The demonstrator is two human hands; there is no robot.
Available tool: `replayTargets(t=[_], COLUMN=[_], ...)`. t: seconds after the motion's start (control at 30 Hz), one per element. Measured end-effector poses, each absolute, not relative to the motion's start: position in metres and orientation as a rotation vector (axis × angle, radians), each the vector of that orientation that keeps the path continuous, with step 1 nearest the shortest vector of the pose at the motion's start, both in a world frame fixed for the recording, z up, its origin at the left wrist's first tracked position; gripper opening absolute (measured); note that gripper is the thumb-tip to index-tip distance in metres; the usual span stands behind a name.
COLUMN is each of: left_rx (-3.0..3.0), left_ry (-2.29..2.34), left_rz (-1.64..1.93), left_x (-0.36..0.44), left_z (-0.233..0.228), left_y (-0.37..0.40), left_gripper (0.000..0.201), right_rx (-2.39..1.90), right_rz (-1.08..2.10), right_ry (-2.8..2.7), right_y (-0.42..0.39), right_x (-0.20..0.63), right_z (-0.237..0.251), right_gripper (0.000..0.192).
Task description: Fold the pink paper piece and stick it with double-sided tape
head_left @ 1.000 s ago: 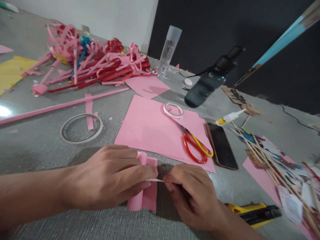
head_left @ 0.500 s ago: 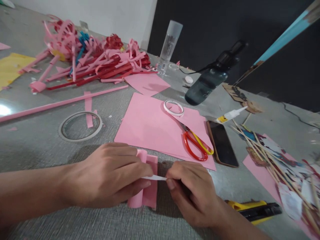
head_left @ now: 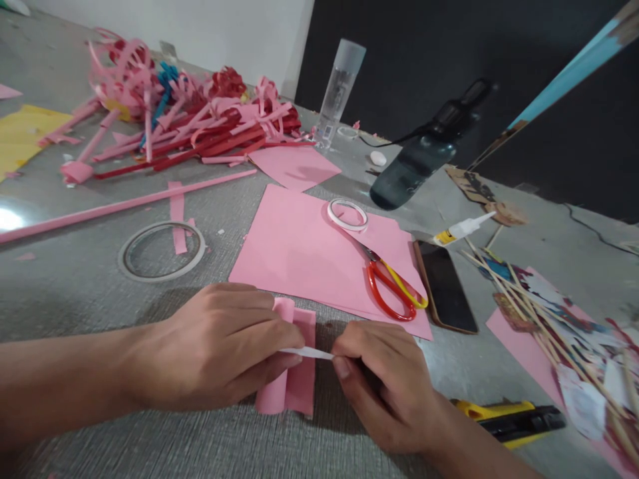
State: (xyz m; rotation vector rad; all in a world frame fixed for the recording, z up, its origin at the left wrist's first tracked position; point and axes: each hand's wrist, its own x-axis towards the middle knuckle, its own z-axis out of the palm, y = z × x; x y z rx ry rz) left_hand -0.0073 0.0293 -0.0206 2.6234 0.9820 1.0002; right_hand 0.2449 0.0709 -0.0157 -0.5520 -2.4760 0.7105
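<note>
A narrow white strip of tape (head_left: 315, 354) is stretched between my two hands. My left hand (head_left: 227, 352) is closed, with thumb and forefinger pinching the strip's left part, and it lies over a partly rolled pink paper (head_left: 301, 372). At the other end, the fingertips of my right hand (head_left: 382, 379) grip the strip. The rest of the pink paper is hidden beneath my left hand. Just beyond my hands are stacked pink sheets (head_left: 294, 246), bearing scissors with red and yellow handles (head_left: 394, 293) and a small tape roll (head_left: 329, 211).
A larger tape roll (head_left: 127, 266) lies to the left. A phone (head_left: 446, 286), a glue bottle (head_left: 462, 229) and a yellow-black cutter (head_left: 514, 419) are on the right, near thin sticks (head_left: 544, 339). Pink and red paper strips (head_left: 200, 126) are piled behind, left of a dark bottle (head_left: 414, 169).
Almost nothing differs. Both hands keep their hold on the white strip, and the view has shifted very slightly.
</note>
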Motion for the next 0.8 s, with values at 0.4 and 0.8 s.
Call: replayTargets(t=[0.4,0.8], left_rx=[2.705,2.735], left_ry=[0.978,0.891], left_rz=[0.992,1.027], left_x=[-0.0077,-0.0102], left_z=[-0.0182,-0.0237], left_y=[0.0295,0.0295], left_gripper=[0.011,0.012], right_rx=[-0.535,-0.535], right_rz=[0.706,0.729], right_ry=[-2.467,-2.467], right_y=[0.0708,0.0714], right_x=[0.2439,0.2433], right_z=[-0.0156,-0.0158], right_gripper=[0.013,0.015])
